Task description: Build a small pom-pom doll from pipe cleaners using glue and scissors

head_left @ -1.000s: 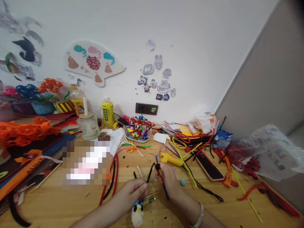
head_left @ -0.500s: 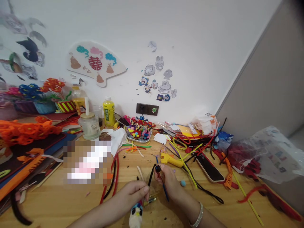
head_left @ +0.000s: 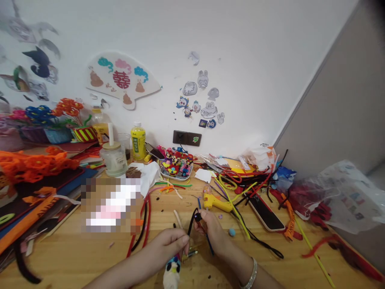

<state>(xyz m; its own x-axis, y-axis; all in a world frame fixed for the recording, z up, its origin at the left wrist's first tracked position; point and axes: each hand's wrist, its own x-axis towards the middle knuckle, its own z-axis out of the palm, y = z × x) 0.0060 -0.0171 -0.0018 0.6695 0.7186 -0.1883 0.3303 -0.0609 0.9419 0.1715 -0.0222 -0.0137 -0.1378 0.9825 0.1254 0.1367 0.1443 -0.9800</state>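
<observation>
Between my two hands runs a black pipe cleaner (head_left: 191,225). My left hand (head_left: 171,244) pinches its lower stretch with thumb and forefinger. My right hand (head_left: 214,229) is closed on the other end, a tight black coil (head_left: 197,217) at the fingertips. A thin blue stem (head_left: 209,244) shows below the right fingers; whether they hold it I cannot tell. Under my left hand lies a small fuzzy figure (head_left: 172,275) with a whitish body, dark eyes and a yellow beak, partly hidden by the hand. A cream pipe cleaner (head_left: 177,218) lies just behind.
Behind my right hand lies a yellow glue gun (head_left: 218,202) among loose pipe cleaners, with a phone (head_left: 266,212) to its right. A tray (head_left: 177,178) of small figures stands near the wall. To the left are a glass jar (head_left: 113,162), a drink bottle (head_left: 138,140) and orange fuzzy flowers (head_left: 33,162).
My right hand has moved slightly left and down with the coil, closer to my left hand. The left hand stays almost where it was, still pinching the black pipe cleaner.
</observation>
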